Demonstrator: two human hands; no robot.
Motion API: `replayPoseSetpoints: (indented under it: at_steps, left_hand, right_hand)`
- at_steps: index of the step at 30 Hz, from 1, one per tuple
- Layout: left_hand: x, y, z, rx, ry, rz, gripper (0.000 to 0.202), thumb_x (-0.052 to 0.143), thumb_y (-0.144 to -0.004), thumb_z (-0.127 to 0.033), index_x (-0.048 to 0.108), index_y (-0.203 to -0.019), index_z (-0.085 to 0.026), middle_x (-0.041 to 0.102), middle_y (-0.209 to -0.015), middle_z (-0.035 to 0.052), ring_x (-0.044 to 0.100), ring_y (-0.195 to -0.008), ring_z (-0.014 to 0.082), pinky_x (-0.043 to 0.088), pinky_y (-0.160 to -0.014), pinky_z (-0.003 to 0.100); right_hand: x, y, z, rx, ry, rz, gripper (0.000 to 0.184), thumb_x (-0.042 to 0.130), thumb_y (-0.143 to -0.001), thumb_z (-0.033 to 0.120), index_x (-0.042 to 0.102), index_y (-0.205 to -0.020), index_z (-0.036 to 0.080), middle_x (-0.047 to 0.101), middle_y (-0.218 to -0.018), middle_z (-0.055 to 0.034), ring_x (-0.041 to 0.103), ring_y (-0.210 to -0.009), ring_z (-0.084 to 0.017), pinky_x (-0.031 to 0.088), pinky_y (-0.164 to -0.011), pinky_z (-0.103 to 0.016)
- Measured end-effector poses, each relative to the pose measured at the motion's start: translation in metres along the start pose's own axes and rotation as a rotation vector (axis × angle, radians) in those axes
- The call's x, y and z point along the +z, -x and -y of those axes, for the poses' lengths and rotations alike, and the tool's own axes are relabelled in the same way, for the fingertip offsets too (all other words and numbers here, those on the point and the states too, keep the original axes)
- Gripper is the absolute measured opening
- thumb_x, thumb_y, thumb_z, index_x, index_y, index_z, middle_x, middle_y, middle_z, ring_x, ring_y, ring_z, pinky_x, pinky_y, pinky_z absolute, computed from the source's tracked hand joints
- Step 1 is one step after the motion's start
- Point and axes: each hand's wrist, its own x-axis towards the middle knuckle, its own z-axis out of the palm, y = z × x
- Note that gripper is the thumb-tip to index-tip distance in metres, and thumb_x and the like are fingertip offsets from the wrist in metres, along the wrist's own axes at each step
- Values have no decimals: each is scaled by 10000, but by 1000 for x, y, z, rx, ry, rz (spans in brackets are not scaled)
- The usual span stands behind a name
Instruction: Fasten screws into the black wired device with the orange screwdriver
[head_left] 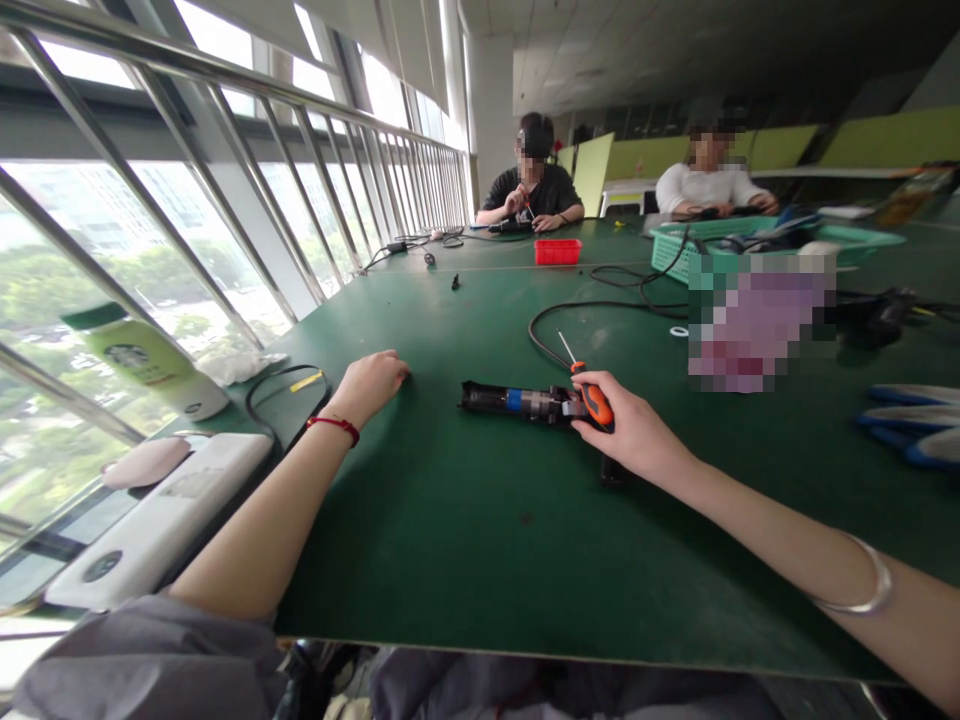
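My right hand (630, 430) is closed round an orange-handled screwdriver (592, 398), whose thin shaft points up and to the left. Just left of it lies a black opened tool body (517, 402) with a blue part inside, flat on the green table (480, 540). My left hand (371, 385) rests on the table to the left, fingers curled down with the tips on the surface, holding nothing I can see. A red cord is round that wrist. A metal bangle sits on my right forearm.
A black cable (555, 315) loops behind the tool. A red tray (557, 251) and a green basket (712, 245) stand farther back, where two people sit. A white device (150, 525), a bottle (150, 365) and a cable lie left. Blue-tipped gloves (911, 420) lie right.
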Motion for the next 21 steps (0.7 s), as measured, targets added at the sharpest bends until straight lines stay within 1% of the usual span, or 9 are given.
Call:
replayPoseSetpoints:
  at_steps: [4, 9, 10, 12, 15, 16, 17, 19, 21]
  left_hand:
    - [3, -1, -6, -7, -55, -38, 307, 361, -870, -178, 663, -926, -175, 630, -1000, 83, 623, -864, 214, 458, -664, 270]
    - [8, -2, -7, -14, -18, -105, 241, 391, -855, -165, 626, -904, -145, 613, -974, 103, 604, -900, 224, 457, -651, 270]
    - [7, -1, -8, -23, 18, -137, 233, 395, -854, -166, 622, -904, -147, 612, -969, 101, 600, -903, 224, 456, -648, 271]
    - [2, 0, -15, -40, 143, -258, 217, 409, -858, -182, 620, -903, -157, 613, -955, 90, 595, -903, 218, 456, -652, 272]
    - [-10, 4, -47, -39, 490, -502, 171, 471, -852, -238, 629, -878, -178, 619, -899, 47, 595, -817, 174, 461, -679, 263]
    - [-14, 5, -62, -10, 643, -543, 147, 502, -837, -241, 634, -858, -181, 619, -862, 28, 589, -757, 148, 464, -678, 252]
    - [-17, 6, -79, 46, 795, -546, 128, 526, -821, -231, 642, -838, -180, 616, -824, 16, 578, -701, 126, 467, -663, 236]
    - [-21, 7, -109, 135, 1014, -484, 105, 570, -794, -224, 666, -801, -182, 618, -771, 3, 567, -656, 109, 462, -629, 220]
    - [-22, 7, -130, 176, 1112, -460, 100, 587, -783, -209, 684, -786, -185, 622, -754, 3, 565, -653, 108, 457, -624, 221]
  right_hand:
    - [3, -2, 3, -23, -22, -37, 431, 618, -725, 265, 464, -1125, 222, 614, -1069, -65, 615, -887, -226, 483, -797, -370]
    - [19, -14, 12, -60, -24, -112, 378, 610, -725, 245, 471, -1074, 212, 604, -1078, -78, 607, -900, -235, 483, -790, -372]
    - [22, -18, 14, -73, -20, -124, 369, 601, -729, 247, 471, -1073, 214, 602, -1086, -80, 603, -913, -241, 481, -798, -381]
    - [29, -24, 17, -82, -18, -138, 356, 591, -732, 250, 474, -1067, 214, 600, -1085, -90, 598, -927, -256, 484, -787, -392]
    - [35, -30, 18, -87, -32, -145, 377, 589, -734, 259, 469, -1088, 212, 596, -1102, -95, 595, -936, -265, 487, -776, -398]
    - [35, -31, 18, -91, -40, -147, 381, 586, -737, 257, 467, -1096, 214, 596, -1107, -92, 597, -937, -260, 487, -779, -395]
    - [36, -31, 17, -96, -49, -149, 378, 578, -743, 251, 465, -1102, 216, 598, -1109, -87, 599, -938, -251, 487, -787, -388]
    - [36, -30, 15, -108, -64, -152, 362, 550, -760, 227, 462, -1111, 222, 606, -1097, -77, 602, -939, -232, 486, -803, -373]
    - [35, -29, 15, -119, -72, -156, 348, 518, -776, 207, 460, -1119, 223, 609, -1085, -77, 600, -946, -226, 483, -813, -370]
